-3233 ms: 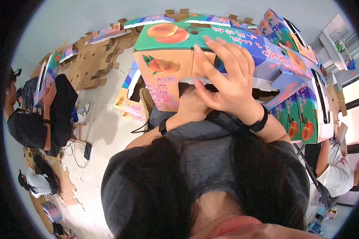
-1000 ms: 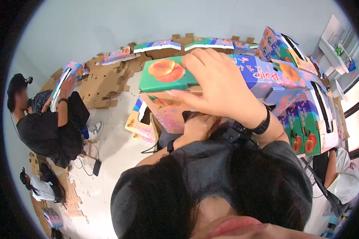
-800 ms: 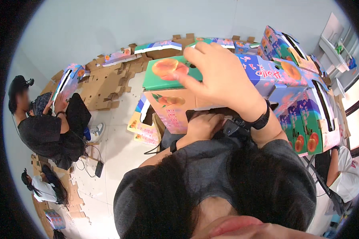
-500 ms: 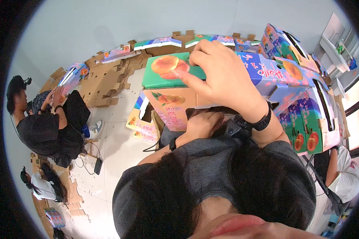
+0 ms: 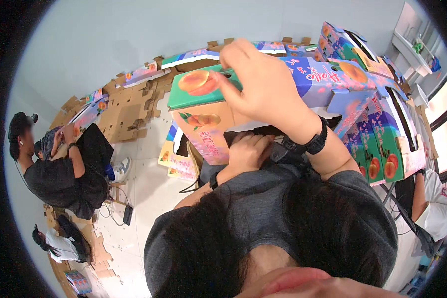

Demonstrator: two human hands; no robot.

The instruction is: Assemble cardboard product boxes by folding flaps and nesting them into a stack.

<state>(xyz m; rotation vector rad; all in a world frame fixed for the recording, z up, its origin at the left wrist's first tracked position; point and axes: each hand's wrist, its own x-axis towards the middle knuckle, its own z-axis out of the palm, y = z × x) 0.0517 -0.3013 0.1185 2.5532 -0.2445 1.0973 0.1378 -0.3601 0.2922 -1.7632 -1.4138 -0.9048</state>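
A carton point(image 5: 208, 130) printed with peaches, green at its left end and blue along the top, lies before me on its long side. My right hand point(image 5: 258, 77) is over its green top end, thumb bent on the printed peach and fingers curled by small holes near the far edge. At the dark cut-out in the near side is my left hand point(image 5: 247, 151). Its fingers reach into the opening, and their tips are hidden. Black bands sit on both wrists.
Several similar cartons point(image 5: 382, 149) stand stacked at the right, with others point(image 5: 342, 44) behind. Flattened cardboard point(image 5: 129, 107) covers the floor along the wall. Another carton point(image 5: 176, 156) stands low at the left. A person in black point(image 5: 64, 174) sits left; a white-sleeved person point(image 5: 434, 216) is close right.
The carton sits slightly farther left in view. My right hand has shifted left with it, its fingers more bunched and raised. My left hand stays at the cut-out.
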